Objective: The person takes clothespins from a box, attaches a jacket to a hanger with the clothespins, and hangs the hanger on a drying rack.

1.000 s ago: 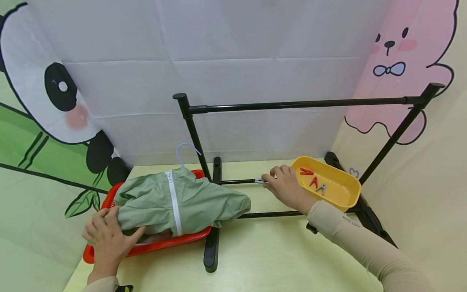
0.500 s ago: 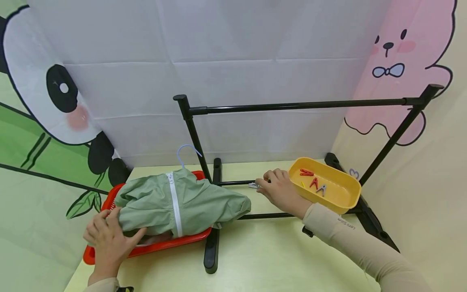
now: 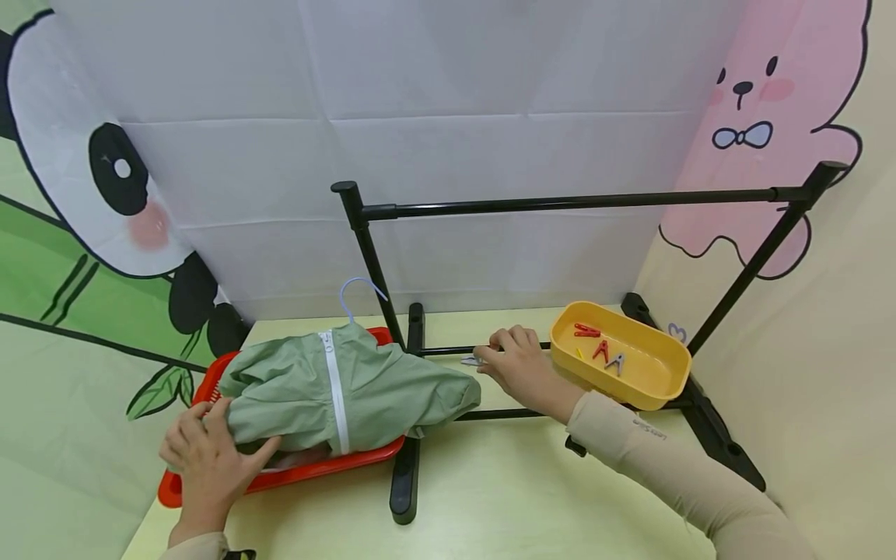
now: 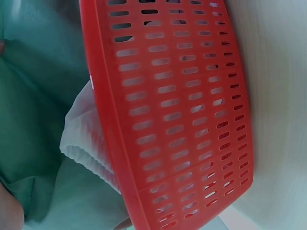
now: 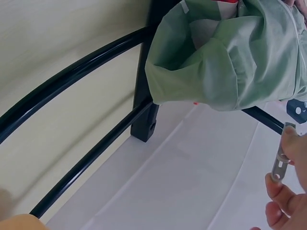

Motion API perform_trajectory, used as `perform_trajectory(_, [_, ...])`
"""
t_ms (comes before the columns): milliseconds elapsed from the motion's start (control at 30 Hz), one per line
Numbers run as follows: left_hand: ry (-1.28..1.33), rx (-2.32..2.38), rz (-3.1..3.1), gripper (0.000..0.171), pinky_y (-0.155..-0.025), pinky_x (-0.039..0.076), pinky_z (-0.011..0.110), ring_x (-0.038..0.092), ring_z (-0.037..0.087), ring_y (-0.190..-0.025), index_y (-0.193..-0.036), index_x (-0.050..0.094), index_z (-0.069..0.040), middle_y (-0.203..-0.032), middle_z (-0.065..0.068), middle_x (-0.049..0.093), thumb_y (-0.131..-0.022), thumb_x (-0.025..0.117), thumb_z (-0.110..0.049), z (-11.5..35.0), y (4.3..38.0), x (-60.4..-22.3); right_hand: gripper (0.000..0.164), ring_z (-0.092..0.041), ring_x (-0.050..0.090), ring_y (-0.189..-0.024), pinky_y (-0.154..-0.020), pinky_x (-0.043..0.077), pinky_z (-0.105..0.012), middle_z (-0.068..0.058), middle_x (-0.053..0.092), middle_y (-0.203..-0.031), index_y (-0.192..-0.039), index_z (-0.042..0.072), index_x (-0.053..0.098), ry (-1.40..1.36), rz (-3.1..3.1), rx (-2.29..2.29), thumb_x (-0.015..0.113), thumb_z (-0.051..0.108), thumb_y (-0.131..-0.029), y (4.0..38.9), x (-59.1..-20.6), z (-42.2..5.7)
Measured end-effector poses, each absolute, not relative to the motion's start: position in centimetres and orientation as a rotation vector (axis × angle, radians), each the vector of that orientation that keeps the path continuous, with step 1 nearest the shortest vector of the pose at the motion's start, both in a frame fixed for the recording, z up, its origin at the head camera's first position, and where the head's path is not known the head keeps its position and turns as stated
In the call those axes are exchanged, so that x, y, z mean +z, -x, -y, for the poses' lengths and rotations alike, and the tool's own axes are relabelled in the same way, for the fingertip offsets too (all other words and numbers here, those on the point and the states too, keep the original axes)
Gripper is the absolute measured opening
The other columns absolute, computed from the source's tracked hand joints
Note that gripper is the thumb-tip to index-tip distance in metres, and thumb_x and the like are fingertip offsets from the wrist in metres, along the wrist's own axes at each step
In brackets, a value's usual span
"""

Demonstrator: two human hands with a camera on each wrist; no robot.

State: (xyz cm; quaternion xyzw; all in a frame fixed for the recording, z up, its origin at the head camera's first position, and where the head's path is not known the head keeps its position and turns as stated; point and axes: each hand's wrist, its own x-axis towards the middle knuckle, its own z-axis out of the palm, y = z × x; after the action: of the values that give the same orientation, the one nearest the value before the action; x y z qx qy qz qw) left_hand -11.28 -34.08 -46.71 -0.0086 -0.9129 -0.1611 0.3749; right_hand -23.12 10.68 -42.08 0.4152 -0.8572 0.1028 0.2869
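Observation:
A light green zip-up jacket lies over the red basket, a blue hanger's hook sticking out at its neck. My left hand rests at the left end of jacket and basket, thumb spread from the fingers. In the left wrist view the basket's slotted wall fills the middle, with white elastic-edged cloth inside. My right hand pinches a grey clothespin between thumb and fingers, a little right of the jacket's sleeve end.
A black rack's top bar spans above the table; its lower bars pass near my right hand. The yellow tray at right holds red clothespins and a grey one. A printed cloth hangs behind.
My right hand has moved left with the grey clothespin, away from the yellow tray and closer to the jacket. My left hand has stayed in place.

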Motion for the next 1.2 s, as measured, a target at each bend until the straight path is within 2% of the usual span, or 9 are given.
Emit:
perform_trajectory(433, [0.025, -0.419, 2.346, 0.107, -0.077, 0.013, 0.064, 0.021, 0.056, -0.107, -0.130, 0.035, -0.001, -0.120, 0.033, 0.026, -0.074, 0.033, -0.092, 34.1, 11.3, -46.7, 0.023, -0.026, 0.047, -0.087, -0.081, 0.040, -0.045, -0.008, 0.057, -0.099, -0.108, 0.017, 0.069, -1.133, 2.231, 0.331, 0.076, 0.024, -0.088, 22.7, -41.7, -8.8])
perform_trajectory(1200, [0.032, -0.428, 2.318, 0.105, -0.077, 0.014, 0.065, 0.022, 0.056, -0.109, -0.130, 0.036, -0.002, -0.121, 0.033, 0.028, -0.075, 0.035, -0.091, 34.1, 11.6, -46.9, 0.022, -0.022, 0.046, -0.086, -0.080, 0.038, -0.040, -0.004, 0.057, -0.098, -0.109, 0.019, 0.071, -1.158, 2.244, 0.361, 0.074, 0.028, -0.089, 22.5, -41.7, -5.5])
